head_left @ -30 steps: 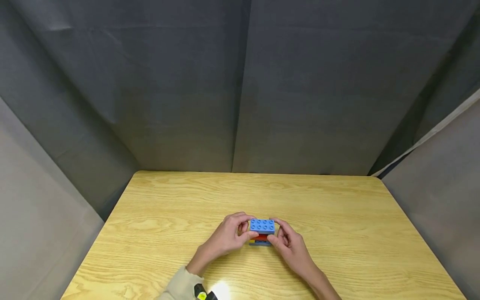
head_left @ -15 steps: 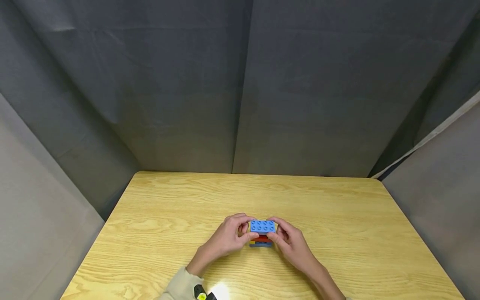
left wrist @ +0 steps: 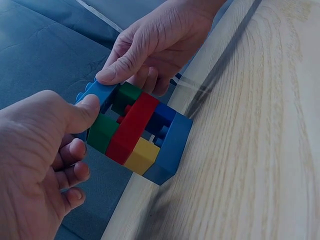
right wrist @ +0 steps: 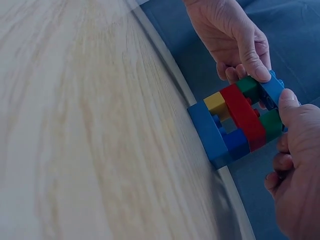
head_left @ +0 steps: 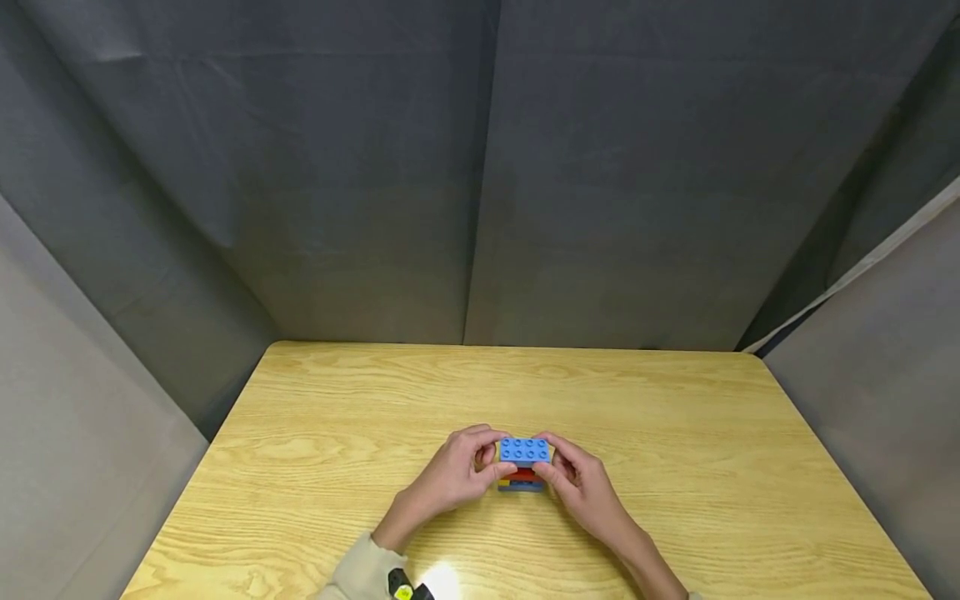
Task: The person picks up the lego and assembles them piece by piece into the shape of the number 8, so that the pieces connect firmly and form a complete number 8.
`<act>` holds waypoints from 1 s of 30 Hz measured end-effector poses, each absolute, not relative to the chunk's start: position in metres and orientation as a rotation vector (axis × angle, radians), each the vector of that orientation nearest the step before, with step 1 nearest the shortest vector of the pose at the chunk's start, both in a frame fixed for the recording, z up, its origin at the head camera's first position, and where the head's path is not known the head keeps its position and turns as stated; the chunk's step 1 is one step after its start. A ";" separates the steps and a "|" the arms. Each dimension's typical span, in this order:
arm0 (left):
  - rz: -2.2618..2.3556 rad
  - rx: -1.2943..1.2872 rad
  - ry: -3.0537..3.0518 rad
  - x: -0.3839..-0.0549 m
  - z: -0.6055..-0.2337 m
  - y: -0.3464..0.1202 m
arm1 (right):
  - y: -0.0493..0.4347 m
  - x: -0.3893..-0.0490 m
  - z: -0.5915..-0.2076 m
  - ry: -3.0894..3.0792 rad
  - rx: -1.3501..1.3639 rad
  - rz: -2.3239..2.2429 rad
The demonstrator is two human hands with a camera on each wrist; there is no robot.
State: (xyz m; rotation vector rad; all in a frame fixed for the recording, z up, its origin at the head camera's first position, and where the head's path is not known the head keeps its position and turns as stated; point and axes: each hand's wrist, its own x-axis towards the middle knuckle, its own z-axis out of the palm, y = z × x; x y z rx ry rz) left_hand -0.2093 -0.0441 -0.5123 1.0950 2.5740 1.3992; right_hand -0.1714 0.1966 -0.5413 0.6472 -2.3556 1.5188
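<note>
A small tower of toy building bricks stands on the table between my hands. Its top is a light blue brick, studs up. My left hand pinches this brick's left end between thumb and fingers; my right hand pinches the right end. Below it, in the left wrist view, come two green bricks with a gap between, then a long red brick. Under the red are a yellow brick and a dark blue brick, on a blue base brick. Whether the top brick is fully seated, I cannot tell.
The wood-grain table spreads around the tower on all sides. Dark grey curtains hang behind its back edge, with paler panels at the sides. A black band with a yellow mark sits at the left sleeve.
My right thumb and forefinger have shifted slightly inward and up onto the top brick's right end. The left hand and the tower look nearly unchanged.
</note>
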 end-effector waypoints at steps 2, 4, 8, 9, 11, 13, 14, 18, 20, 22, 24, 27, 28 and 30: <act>1.399 1.096 2.576 -0.209 -0.512 -0.044 | 0.196 -0.172 -0.543 -2.340 0.650 1.511; 1.396 1.097 2.578 -0.209 -0.513 -0.044 | 0.196 -0.172 -0.545 -2.317 0.656 1.503; 1.391 1.096 2.582 -0.209 -0.513 -0.045 | 0.191 -0.169 -0.540 -2.284 0.650 1.494; 1.390 1.095 2.582 -0.209 -0.513 -0.045 | 0.190 -0.168 -0.540 -2.281 0.647 1.493; 1.391 1.092 2.581 -0.208 -0.513 -0.045 | 0.187 -0.166 -0.535 -2.273 0.642 1.493; 1.391 1.091 2.582 -0.208 -0.513 -0.045 | 0.185 -0.163 -0.531 -2.261 0.644 1.500; 1.390 1.091 2.582 -0.208 -0.513 -0.045 | 0.185 -0.163 -0.531 -2.256 0.644 1.499; 1.393 1.089 2.585 -0.208 -0.513 -0.045 | 0.182 -0.161 -0.527 -2.239 0.643 1.506; 1.394 1.087 2.586 -0.208 -0.513 -0.045 | 0.184 -0.164 -0.534 -2.237 0.643 1.496; 1.394 1.087 2.590 -0.208 -0.514 -0.045 | 0.187 -0.167 -0.541 -2.235 0.654 1.481; 1.392 1.090 2.594 -0.208 -0.514 -0.045 | 0.189 -0.170 -0.548 -2.232 0.669 1.470; 1.385 1.095 2.600 -0.208 -0.514 -0.045 | 0.192 -0.171 -0.552 -2.231 0.689 1.465; 1.382 1.096 2.602 -0.208 -0.514 -0.045 | 0.192 -0.172 -0.553 -2.232 0.691 1.468; 1.379 1.096 2.604 -0.208 -0.515 -0.045 | 0.193 -0.172 -0.554 -2.235 0.691 1.479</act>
